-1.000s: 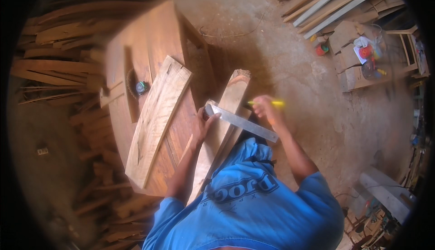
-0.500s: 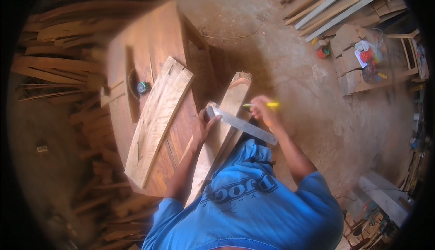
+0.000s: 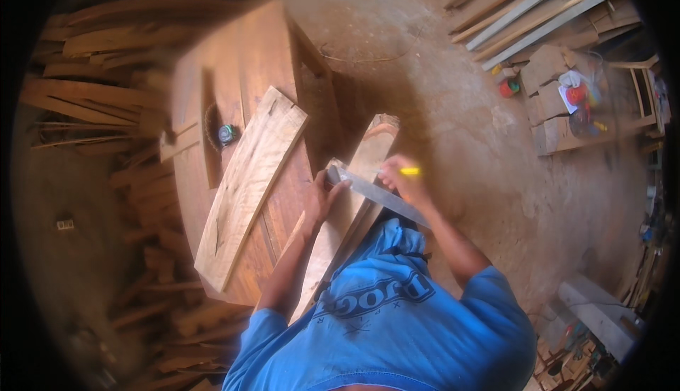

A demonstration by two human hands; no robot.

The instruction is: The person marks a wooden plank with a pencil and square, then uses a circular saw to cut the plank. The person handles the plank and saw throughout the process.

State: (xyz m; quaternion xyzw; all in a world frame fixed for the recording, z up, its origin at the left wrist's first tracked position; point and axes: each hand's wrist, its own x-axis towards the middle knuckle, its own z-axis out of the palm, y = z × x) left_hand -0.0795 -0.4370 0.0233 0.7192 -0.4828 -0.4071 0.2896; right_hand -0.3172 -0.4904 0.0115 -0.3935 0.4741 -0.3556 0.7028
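Observation:
My left hand (image 3: 324,196) is closed around the stock of a try square (image 3: 379,195), pressing it against the edge of a pale wooden board (image 3: 374,142). The metal blade lies across the board and reaches out past its right side. My right hand (image 3: 405,182) grips a yellow pen (image 3: 410,171) just above the blade, at the board's right edge; its tip is hidden or too blurred to see. The board slants from beside my body up and away, with another piece of wood along its side.
To the left stands a wooden workbench (image 3: 263,44) with a wide pale plank (image 3: 251,189) and a round tape measure (image 3: 227,134) on it. Stacked timber (image 3: 99,97) fills the far left. At the right are more boards (image 3: 538,8) and a low table (image 3: 552,139) with small items.
My right hand has moved left with the pen, closer to the board and the square's blade. My left hand keeps its hold on the square. The whole view has shifted slightly.

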